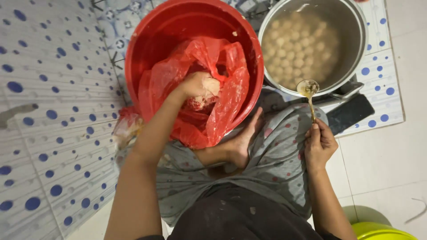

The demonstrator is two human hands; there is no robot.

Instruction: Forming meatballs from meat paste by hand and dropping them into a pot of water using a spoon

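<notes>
Setting: a tiled floor (382,146) of pale tiles, seen from above, with a white mat (49,111) dotted in blue spread at the left and under the vessels at the far side.
Nearest corner: one yellow-green container rim (378,229) shows at the lower right edge.
Person: seated on the floor in grey patterned trousers (275,164), one bare foot (242,142) tucked against the basin.
Right hand (319,144): closed around the handle of one metal spoon (310,95); the spoon points away from the body, its bowl smeared with pale paste and lying just at the near rim of the pot.
Left hand (199,85): reaches into the red bag, fingers closed around a lump of pale dough (212,86); the hand is coated in the same paste.
Red bag (222,106): one thin plastic bag, crumpled open inside the basin, its edge hanging over the near rim.
Basin (178,26): one round red plastic basin, just beside the pot.
Pot (351,31): one large steel pot, right of the basin, holding cloudy liquid.
Balls (296,49): dozens of small pale round balls lie in the liquid, too many and too blurred to count exactly.
Dark slab (356,113): one flat black piece lies near the pot, beside the knee.
</notes>
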